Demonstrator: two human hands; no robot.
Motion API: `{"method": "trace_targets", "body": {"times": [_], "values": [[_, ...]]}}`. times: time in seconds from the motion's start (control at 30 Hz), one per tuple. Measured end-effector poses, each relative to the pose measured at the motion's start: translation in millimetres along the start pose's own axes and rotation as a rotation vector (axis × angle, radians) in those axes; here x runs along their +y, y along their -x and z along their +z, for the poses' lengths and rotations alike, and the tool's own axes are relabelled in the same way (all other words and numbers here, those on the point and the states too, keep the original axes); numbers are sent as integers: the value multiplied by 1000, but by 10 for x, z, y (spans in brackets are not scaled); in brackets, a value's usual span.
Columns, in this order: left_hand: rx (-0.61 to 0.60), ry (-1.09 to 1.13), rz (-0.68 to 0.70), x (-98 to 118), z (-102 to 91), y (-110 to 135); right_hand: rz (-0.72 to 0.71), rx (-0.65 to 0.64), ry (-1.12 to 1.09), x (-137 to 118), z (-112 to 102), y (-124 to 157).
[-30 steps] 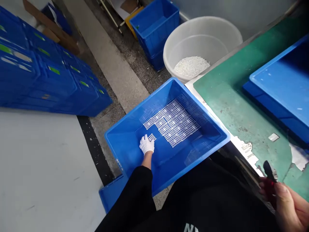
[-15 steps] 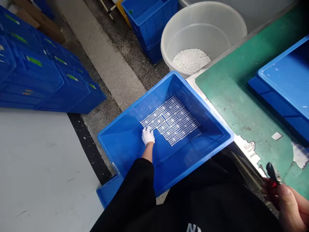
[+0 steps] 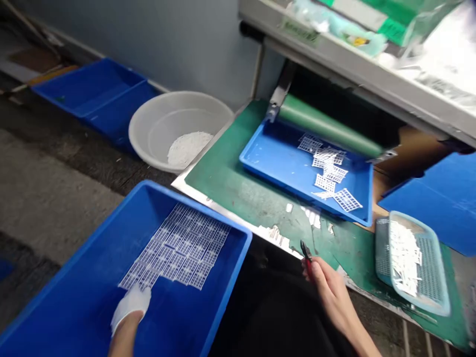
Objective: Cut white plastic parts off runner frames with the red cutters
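Observation:
My left hand [image 3: 132, 305], in a white glove, reaches into a large blue bin [image 3: 89, 238]. Its fingertips are at the near edge of the white plastic grid pieces [image 3: 186, 243] laid flat side by side on the bin floor. Blur hides how the fingers are set, and whether they grip a piece. My bare right hand [image 3: 322, 272] is closed round red-handled side cutters [image 3: 306, 252], their dark jaws pointing up over the front edge of the green worktop.
On the green worktop [image 3: 223, 163] stand a blue tray [image 3: 275, 158] of loose grid pieces under a green roller [image 3: 327, 126], and a basket [image 3: 433, 267] of white scraps. A pale tub [image 3: 148, 129] holds white bits. An upper shelf [image 3: 349, 69] overhangs the tray.
The view has swung right, bringing the tray, roller and basket into sight. My left hand stays by the near edge of the grids. The cutters remain in my right hand.

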State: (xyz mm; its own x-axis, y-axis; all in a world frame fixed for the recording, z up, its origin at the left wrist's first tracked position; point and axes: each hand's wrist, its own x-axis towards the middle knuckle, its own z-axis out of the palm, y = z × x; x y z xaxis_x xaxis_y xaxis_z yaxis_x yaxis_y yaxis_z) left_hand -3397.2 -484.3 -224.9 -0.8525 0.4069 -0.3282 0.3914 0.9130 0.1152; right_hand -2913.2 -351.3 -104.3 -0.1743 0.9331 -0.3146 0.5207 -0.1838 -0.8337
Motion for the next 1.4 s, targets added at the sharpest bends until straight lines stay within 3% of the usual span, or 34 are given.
{"method": "trace_targets", "body": {"times": [0.07, 0.1, 0.13, 0.2, 0.23, 0.27, 0.33, 0.4, 0.47, 0.53, 0.63, 0.7, 0.73, 0.8, 0.9, 0.97, 1.13, 1.27, 1.4], "values": [[3, -32, 10, 342, -223, 32, 24, 43, -100, 90, -119, -25], [71, 2, 75, 609, -322, 131, 30, 68, -140, 154, -190, -30], [172, 79, 206, 947, -403, 290, 39, 94, -176, 228, -266, -36], [396, 308, 577, 1821, -487, 768, 63, 147, -228, 397, -427, -55], [381, 396, 802, 2334, -487, 1061, 77, 175, -239, 486, -511, -69], [314, 430, 1003, 2874, -464, 1366, 90, 207, -241, 575, -596, -85], [124, 283, 1301, 3951, -362, 1946, 116, 276, -227, 743, -770, -113], [-13, 30, 1364, 4888, -216, 2387, 134, 349, -218, 886, -943, -126], [-224, -260, 1311, 5562, -65, 2638, 139, 409, -221, 993, -1105, -126], [-352, -427, 1274, 5918, 43, 2721, 113, 461, -203, 1057, -1244, -132], [-357, -450, 1319, 5941, 40, 2706, 23, 519, -125, 1060, -1391, -205], [-335, -409, 1368, 5739, -59, 2726, -52, 564, -64, 992, -1448, -308], [-382, -306, 1379, 5605, -117, 2766, -90, 592, -21, 939, -1466, -371], [-637, 83, 1313, 5317, -211, 2907, -157, 653, 107, 808, -1481, -496], [-1087, 693, 1001, 4945, -257, 3191, -222, 728, 293, 613, -1454, -625], [-1199, 828, 878, 4788, -249, 3345, -250, 757, 348, 536, -1419, -647], [-1298, 911, 775, 4634, -253, 3438, -336, 755, 456, 565, -1427, -534], [-1357, 904, 782, 4567, -271, 3400, -406, 723, 547, 600, -1485, -399], [-1348, 851, 845, 4502, -273, 3384, -411, 756, 568, 565, -1413, -310]]}}
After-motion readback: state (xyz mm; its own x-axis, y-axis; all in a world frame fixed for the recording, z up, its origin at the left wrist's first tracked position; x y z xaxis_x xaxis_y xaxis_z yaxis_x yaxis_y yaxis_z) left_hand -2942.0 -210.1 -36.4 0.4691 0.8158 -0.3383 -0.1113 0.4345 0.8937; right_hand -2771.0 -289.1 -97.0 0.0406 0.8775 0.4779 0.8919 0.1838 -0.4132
